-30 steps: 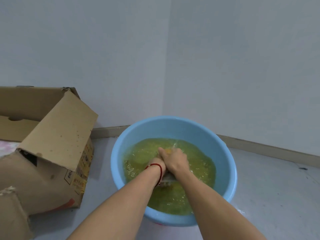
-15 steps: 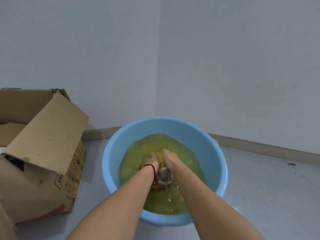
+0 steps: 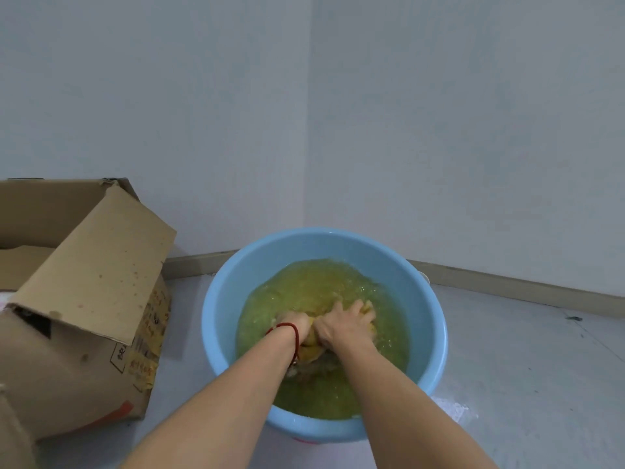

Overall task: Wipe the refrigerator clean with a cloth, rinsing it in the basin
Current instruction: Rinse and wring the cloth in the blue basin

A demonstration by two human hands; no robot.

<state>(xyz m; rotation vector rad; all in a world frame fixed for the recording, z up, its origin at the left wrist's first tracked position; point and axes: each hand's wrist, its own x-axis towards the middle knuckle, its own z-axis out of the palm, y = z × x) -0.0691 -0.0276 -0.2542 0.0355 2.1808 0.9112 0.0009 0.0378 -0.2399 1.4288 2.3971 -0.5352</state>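
Hands: both forearms reach forward and down into a blue basin standing on the floor in a wall corner; left hand, red cord at its wrist, and right hand lie side by side, each grip curled round a yellow cloth. Cloth: bunched under and between both hands, sunk in yellowish-green water. Cardboard box: open, on the floor left of the basin.

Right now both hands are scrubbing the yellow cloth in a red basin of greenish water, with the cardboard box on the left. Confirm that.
Not quite: the basin is light blue, not red, as the head view shows. The rest holds: the left hand and right hand both work the yellow cloth in the greenish water, and the cardboard box sits on the left.
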